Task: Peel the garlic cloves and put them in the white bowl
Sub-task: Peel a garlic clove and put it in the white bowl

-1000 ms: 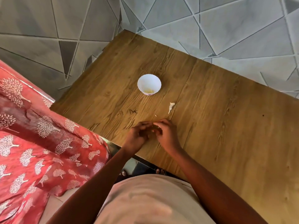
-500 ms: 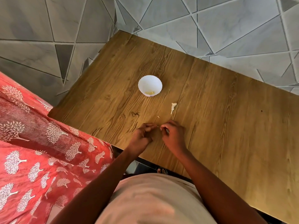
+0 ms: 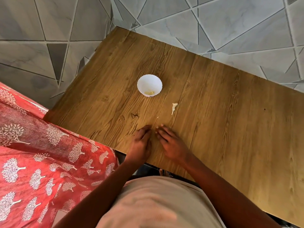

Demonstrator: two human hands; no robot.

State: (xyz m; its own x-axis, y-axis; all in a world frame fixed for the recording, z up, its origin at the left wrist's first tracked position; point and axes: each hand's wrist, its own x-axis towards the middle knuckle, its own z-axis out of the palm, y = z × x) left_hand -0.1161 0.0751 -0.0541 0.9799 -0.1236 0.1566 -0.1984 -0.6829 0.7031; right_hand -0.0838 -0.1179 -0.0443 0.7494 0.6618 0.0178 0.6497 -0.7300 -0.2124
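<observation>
A small white bowl (image 3: 149, 84) stands on the wooden table (image 3: 213, 112), with pale peeled garlic (image 3: 149, 92) lying in its bottom. My left hand (image 3: 141, 142) and my right hand (image 3: 171, 142) rest side by side on the table near its front edge, below the bowl. Both hands lie flat with fingers stretched out, slightly blurred. I see no clove in either hand. A pale scrap of garlic skin with a stem (image 3: 174, 107) lies on the table to the right of the bowl, above my right hand.
A tiny skin flake (image 3: 157, 117) lies just above my fingertips. A red cloth with white tree prints (image 3: 41, 153) covers the surface left of the table. Grey tiled floor (image 3: 230, 22) surrounds the table's far edges.
My two hands were pinched together over something small. They have now drawn apart and flattened onto the table, fingers stretched out.
</observation>
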